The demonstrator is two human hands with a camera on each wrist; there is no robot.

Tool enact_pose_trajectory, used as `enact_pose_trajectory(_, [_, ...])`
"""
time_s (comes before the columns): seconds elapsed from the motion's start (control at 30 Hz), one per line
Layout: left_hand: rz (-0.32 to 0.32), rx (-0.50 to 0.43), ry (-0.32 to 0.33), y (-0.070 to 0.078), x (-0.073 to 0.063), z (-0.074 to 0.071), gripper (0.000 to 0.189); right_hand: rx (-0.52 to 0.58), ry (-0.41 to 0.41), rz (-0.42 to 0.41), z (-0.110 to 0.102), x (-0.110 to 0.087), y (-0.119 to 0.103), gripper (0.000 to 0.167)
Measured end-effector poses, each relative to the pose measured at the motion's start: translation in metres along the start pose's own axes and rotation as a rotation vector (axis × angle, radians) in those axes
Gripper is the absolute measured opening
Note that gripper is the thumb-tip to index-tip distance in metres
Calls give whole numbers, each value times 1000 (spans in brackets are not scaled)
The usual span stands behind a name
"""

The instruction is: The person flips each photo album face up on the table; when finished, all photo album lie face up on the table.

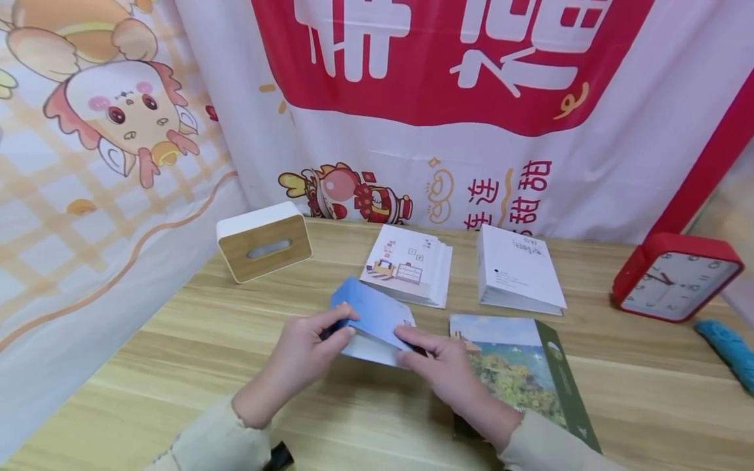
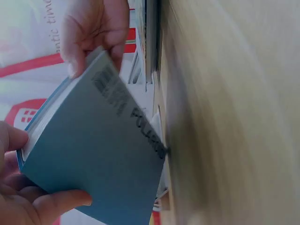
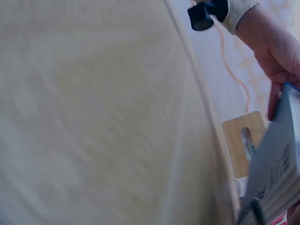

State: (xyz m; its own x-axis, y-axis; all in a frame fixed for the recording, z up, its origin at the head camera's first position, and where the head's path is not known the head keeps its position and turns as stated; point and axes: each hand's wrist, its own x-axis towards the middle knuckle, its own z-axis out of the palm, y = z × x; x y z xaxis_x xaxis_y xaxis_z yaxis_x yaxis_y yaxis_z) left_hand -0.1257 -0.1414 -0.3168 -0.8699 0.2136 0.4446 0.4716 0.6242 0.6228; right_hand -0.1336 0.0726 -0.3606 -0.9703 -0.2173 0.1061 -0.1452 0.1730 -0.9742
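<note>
A small blue album (image 1: 374,311) is held above the table, tilted, with its white page edges facing me. My left hand (image 1: 309,343) grips its left end, thumb on the near edge and fingertip on the cover. At the right end my right hand (image 1: 450,366) pinches it the same way. In the left wrist view the album's back cover (image 2: 93,145) shows a barcode and dark lettering, and the left hand (image 2: 33,201) presses a finger flat against it. The right wrist view shows the album (image 3: 276,154) only in part, at the right edge.
Two white-covered albums (image 1: 394,265) (image 1: 521,268) lie behind it. A larger book (image 1: 512,366) with a painted landscape cover lies right, partly under my right arm. A tissue box (image 1: 265,242) stands back left; a red clock (image 1: 677,278) and blue yarn-like bundle (image 1: 727,350) are far right.
</note>
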Motion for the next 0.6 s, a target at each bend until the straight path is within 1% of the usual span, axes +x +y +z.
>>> enact_pose_trajectory(0.1, [-103,-45,30,-2,-2,3,17,-21,24,-58,-4,1,-5,29])
enact_pose_trajectory(0.2, [-156,-70,47,-3,-4,4,17,-40,33,-85,-5,3,-11,24])
enact_pose_trajectory(0.4, [-172,-79,42,-6,-10,5,17,-97,7,-137,-8,3,-15,19])
enact_pose_trajectory(0.5, [-160,-97,49,-9,-14,5,18,-114,-26,-165,-9,3,-13,19])
enact_pose_trajectory(0.6, [-140,-107,55,-12,-18,6,18,-118,-66,-167,-11,4,-11,19])
